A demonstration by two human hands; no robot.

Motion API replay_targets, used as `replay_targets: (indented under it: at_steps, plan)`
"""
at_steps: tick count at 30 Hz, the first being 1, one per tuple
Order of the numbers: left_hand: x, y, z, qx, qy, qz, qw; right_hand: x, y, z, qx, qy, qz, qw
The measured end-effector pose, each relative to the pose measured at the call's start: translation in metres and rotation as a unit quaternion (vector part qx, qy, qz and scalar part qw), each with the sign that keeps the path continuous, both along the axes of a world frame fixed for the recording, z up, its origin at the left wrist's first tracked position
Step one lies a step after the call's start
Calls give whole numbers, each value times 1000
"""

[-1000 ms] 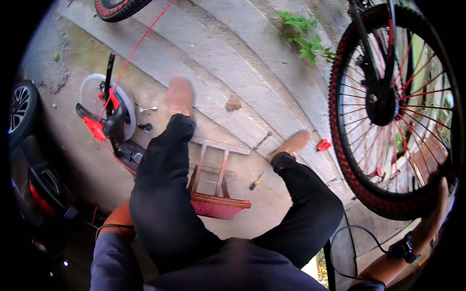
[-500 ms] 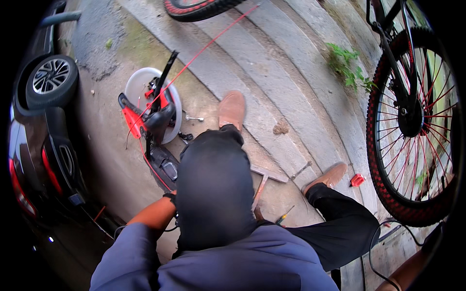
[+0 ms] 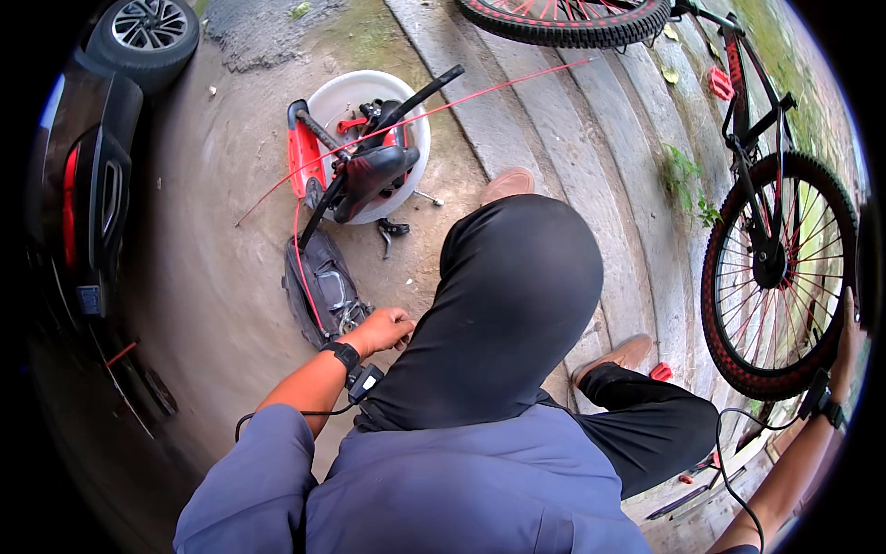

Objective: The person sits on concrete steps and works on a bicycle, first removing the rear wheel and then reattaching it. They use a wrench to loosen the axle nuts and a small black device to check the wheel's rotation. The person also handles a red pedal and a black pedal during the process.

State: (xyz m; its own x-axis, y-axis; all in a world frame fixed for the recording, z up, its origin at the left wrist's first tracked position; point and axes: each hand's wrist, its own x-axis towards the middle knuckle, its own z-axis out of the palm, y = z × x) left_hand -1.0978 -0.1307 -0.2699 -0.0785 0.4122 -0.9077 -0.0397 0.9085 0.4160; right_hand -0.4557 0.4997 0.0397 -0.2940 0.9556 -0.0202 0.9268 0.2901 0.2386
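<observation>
My left hand (image 3: 388, 330) is beside my bent knee, just right of a grey bag (image 3: 318, 277) with metal tools on it. Its fingers are curled together; whatever they may hold is hidden. Out at the right rim, my right hand (image 3: 847, 346) stretches its fingers upward next to the spoked wheel (image 3: 771, 268) of a black and red bicycle; a dark shape at the rim partly hides it. A white tub (image 3: 420, 111) holds bike parts, among them a black saddle (image 3: 377, 175). A thin red cable (image 3: 498, 88) lies across the tub.
A brake lever (image 3: 391, 234) lies on the ground below the tub. Stone steps (image 3: 600, 175) run along the right, with a red pedal (image 3: 661, 371) near my shoe. Another bike wheel (image 3: 572, 32) is at the top. A dark car (image 3: 92, 175) stands at the left.
The view has swung, so the tub and bag sit farther right. My left hand has come out from behind my knee. My right hand now shows at the rim, where only its forearm was visible.
</observation>
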Motion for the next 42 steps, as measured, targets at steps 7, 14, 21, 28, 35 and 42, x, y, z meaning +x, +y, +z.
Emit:
replay_targets:
  at_steps: [7,14,21,28,35,42]
  plan:
    - [4,-1,16,-52,8,34,998,75,35,-34,5,55,22,998]
    - [5,-2,6,-50,2,51,997,66,13,-31,8,-48,-6,999]
    - [3,6,8,-47,21,32,998,78,21,-26,-15,-95,19,995]
    - [2,12,10,-44,33,10,998,98,25,-36,73,-128,110,983]
    - [2,12,10,-43,25,50,998,105,34,-40,99,-126,202,966]
    - [2,16,8,-33,30,45,998,122,41,-34,74,-125,164,976]
